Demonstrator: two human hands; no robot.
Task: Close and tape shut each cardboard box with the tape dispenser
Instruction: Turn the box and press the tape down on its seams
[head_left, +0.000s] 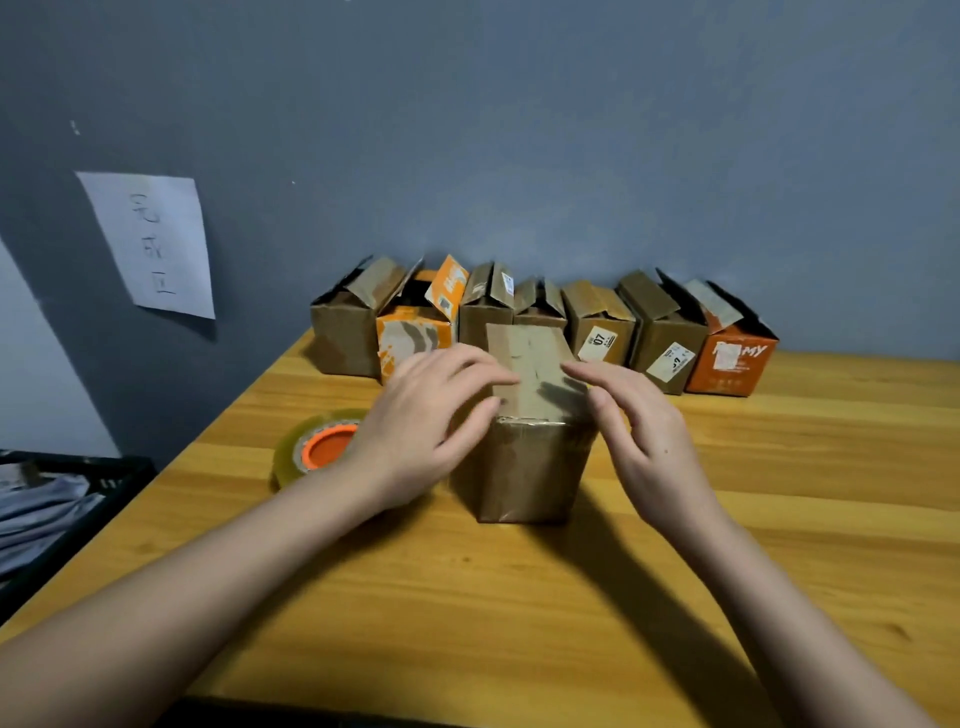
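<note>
though upright, box (524, 457) lengthwise away

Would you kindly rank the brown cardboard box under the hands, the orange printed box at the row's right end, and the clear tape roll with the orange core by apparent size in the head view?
1. Brown cardboard box, nearest the camera, which inflates it.
2. Orange printed box.
3. Clear tape roll with orange core, partly hidden.

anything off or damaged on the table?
Nothing spilled. The seven boxes along the wall all stand with flaps up, worn and creased with torn old tape. The front box is closed under both hands, left and right. The tape roll lies flat beside it.
</note>
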